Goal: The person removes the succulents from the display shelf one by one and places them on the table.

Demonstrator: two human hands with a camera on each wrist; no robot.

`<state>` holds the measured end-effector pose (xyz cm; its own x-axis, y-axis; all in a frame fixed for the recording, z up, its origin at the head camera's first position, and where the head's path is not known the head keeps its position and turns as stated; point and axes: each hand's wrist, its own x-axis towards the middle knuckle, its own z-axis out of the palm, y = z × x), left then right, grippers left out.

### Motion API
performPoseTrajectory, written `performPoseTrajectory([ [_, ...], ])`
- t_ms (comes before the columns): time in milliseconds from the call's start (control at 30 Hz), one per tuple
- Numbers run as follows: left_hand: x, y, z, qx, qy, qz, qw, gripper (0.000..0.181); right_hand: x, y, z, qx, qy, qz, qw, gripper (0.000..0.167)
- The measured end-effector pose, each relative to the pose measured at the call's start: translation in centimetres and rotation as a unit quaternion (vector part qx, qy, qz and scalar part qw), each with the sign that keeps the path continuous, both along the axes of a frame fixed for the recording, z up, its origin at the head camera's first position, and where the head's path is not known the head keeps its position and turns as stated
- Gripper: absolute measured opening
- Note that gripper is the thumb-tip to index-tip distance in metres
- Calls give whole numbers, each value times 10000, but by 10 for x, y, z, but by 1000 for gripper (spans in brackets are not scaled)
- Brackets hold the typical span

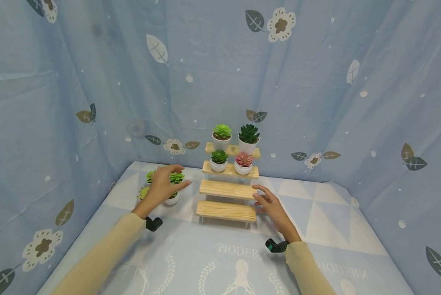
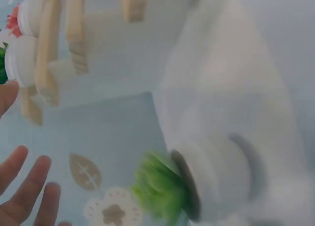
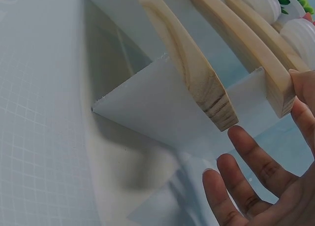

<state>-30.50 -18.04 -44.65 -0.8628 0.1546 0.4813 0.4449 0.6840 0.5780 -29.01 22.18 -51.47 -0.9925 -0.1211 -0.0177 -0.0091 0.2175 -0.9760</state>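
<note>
A tiered wooden shelf stand (image 1: 226, 210) has four boards on white supports. My left hand (image 1: 161, 186) is spread above the potted plants left of the stand, thumb and fingers apart with nothing between them; it hides part of them. In the left wrist view its fingers (image 2: 37, 186) are apart, and a blurred green succulent in a white pot (image 2: 216, 177) lies beyond them. My right hand (image 1: 273, 207) holds the right end of the second board from the bottom; in the right wrist view, thumb and a finger meet that board's end (image 3: 280, 95), other fingers spread below.
The top board holds a light green plant (image 1: 221, 133) and a dark green plant (image 1: 248, 135) in white pots. On the board below are a green plant (image 1: 219, 157) and a pink one (image 1: 244, 159). A patterned blue curtain (image 1: 213, 82) surrounds the table (image 1: 191, 254) behind and at the sides.
</note>
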Motion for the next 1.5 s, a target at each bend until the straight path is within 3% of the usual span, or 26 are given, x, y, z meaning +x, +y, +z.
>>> performPoseTrajectory([
  [267,-3,20,10,625,-458,-561,9954,58,-1,1,0,34,-14,-10,10000,53],
  [767,-14,52,19,944,-487,-911,9902,58,0,0,1,-7,-81,-66,9999,53],
  [1500,-32,82,21,1058,-639,-837,9888,69,-3,0,-5,45,-90,-48,9999,55],
])
